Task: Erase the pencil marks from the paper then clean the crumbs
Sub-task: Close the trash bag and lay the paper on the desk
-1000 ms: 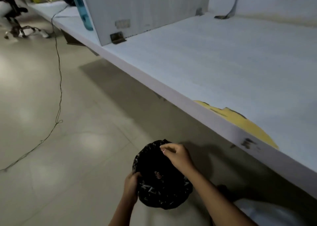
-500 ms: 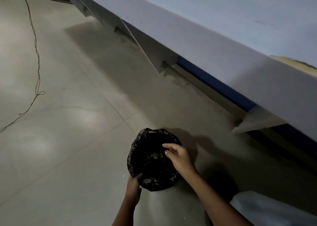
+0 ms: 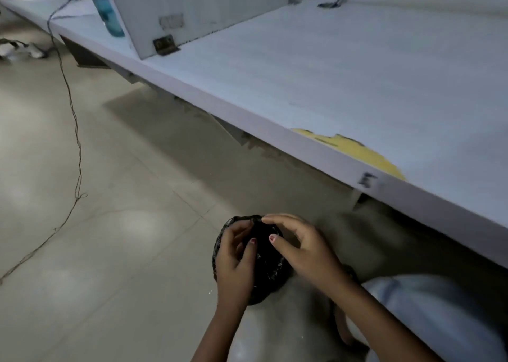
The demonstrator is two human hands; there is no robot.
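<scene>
Tiled floor (image 3: 110, 251) filled the left and lower field. The white desk (image 3: 357, 73) ran diagonally along the upper right, its front edge chipped to a yellow patch (image 3: 365, 152). We saw no paper on the part of the desk in view, and no crumbs that we could resolve.

The task's thing in reach was a small round bin lined with a black bag (image 3: 270, 276). It stood on the floor below and just outside the desk edge, mouth upward, and being round it offered no long axis to align with.

Both hands lay directly over it, close together but not touching. The right hand (image 3: 305, 249) arched across the mouth from the desk side, thumb parted from the fingers, with nothing seen between them. The left hand (image 3: 236, 262) sat at the left rim with curled fingers; we could not tell whether it gripped the liner.

We judged the right hand nearer the centre of the mouth, so any release needed only to fall straight down.
</scene>
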